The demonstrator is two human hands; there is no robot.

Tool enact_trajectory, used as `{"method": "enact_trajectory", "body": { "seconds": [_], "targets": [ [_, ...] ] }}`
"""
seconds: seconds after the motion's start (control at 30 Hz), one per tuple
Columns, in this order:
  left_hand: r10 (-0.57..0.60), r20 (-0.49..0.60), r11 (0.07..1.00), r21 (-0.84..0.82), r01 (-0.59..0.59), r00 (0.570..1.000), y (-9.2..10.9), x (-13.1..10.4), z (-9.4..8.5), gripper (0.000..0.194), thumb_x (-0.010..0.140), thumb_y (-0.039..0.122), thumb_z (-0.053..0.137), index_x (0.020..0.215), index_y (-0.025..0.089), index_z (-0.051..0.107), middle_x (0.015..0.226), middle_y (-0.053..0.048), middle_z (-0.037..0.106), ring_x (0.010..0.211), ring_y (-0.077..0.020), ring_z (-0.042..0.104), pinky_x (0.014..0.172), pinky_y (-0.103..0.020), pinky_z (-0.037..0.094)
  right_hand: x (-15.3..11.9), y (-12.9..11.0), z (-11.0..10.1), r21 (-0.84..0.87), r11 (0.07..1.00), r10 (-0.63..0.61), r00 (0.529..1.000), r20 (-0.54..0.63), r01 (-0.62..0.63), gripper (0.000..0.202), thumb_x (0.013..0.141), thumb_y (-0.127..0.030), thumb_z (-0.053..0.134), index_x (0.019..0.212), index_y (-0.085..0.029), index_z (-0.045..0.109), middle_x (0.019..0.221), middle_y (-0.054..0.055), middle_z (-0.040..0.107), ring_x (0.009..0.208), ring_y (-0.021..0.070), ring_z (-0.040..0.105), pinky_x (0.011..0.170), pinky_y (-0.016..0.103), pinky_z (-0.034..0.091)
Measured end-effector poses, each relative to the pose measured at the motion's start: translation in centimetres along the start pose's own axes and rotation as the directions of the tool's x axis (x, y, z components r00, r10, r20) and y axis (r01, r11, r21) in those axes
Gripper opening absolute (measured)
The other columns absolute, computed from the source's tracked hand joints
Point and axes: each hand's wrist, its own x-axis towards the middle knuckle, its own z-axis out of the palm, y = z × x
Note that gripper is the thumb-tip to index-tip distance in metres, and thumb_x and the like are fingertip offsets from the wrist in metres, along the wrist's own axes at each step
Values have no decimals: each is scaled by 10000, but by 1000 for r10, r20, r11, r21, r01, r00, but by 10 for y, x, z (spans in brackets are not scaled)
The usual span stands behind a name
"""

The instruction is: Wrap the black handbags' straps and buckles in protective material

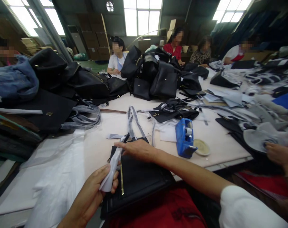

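A black handbag (pixel 141 177) with a gold strip lies tilted at the table's front edge, over red cloth. My left hand (pixel 94 186) is closed around a piece of white wrapping paper (pixel 110 174) at the bag's left side. Across the bag's upper part reaches my right hand (pixel 136 150), its fingers stretched toward the top of the wrapping. What lies under its palm is hidden. Handles (pixel 132 122) covered in clear wrap rise beyond the bag onto the table.
A blue tape dispenser (pixel 185 139) stands right of the bag, beside a round yellowish disc (pixel 201 147). Black bags (pixel 163 79) are heaped behind. Clear plastic sheets (pixel 60 180) lie at left. A co-worker's hand (pixel 277 153) works at far right; several people sit across the table.
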Motion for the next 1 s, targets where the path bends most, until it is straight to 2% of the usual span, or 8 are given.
{"method": "enact_trajectory", "body": {
  "seconds": [0.07,0.2,0.27,0.37,0.6,0.8,0.9,1.0],
  "targets": [
    [-7,-57,997,71,11,998,1,-2,-2,396,870,442,562,1133,147,591,791,-47,616,646,-148,579,581,-244,498,-14,21,-9,13,962,273,957,-100,-273,494,976,-315,403,1441,-241,256,1176,78,624,995,190,618,768,249,443],
    [-20,-167,974,221,57,986,1,-2,-13,414,825,510,589,1030,152,624,876,-82,684,803,-234,642,736,-325,523,-50,69,-11,51,657,753,650,-107,-752,422,945,-371,455,1311,-162,445,1160,146,625,1062,257,593,849,307,413],
    [-7,-190,942,329,70,982,2,1,-20,398,806,545,592,964,182,635,834,-48,684,802,-235,637,727,-308,510,-63,85,-2,63,540,841,536,-71,-839,449,930,-399,476,1276,-113,467,1089,174,647,1030,273,606,829,316,416],
    [105,-173,793,609,22,979,5,7,-27,368,795,582,575,782,217,619,646,20,603,634,-192,572,569,-248,445,-70,97,16,93,489,873,485,-58,-868,482,925,-424,478,1256,-75,473,1035,174,662,1002,257,618,800,296,418],
    [274,-129,461,887,-12,953,5,4,-29,374,885,508,458,634,233,495,464,52,474,484,-173,498,541,-250,339,-74,93,33,184,503,861,509,-19,-844,443,907,-372,519,1250,-96,476,1005,132,669,972,222,617,792,269,399],
    [406,-296,513,857,53,864,0,-19,-23,321,865,526,473,1007,261,584,965,-34,677,839,-238,632,716,-298,447,-91,65,18,298,563,795,603,58,-771,377,942,-465,419,1082,-166,600,898,61,674,873,183,614,743,255,396],
    [499,-162,442,893,-89,851,-10,-30,-10,424,848,508,502,1224,313,523,1335,-43,521,1128,-283,544,920,-385,437,-94,39,8,372,622,715,694,89,-689,435,873,-576,482,973,-185,643,913,52,652,830,175,597,704,253,392],
    [536,90,300,909,-289,839,-19,-30,3,402,815,444,568,1206,347,570,1388,-20,477,1260,-296,443,1069,-426,339,-93,19,2,292,694,683,730,19,-658,367,796,-496,625,1000,-191,612,980,55,616,839,176,570,708,261,377]
  ]
}}
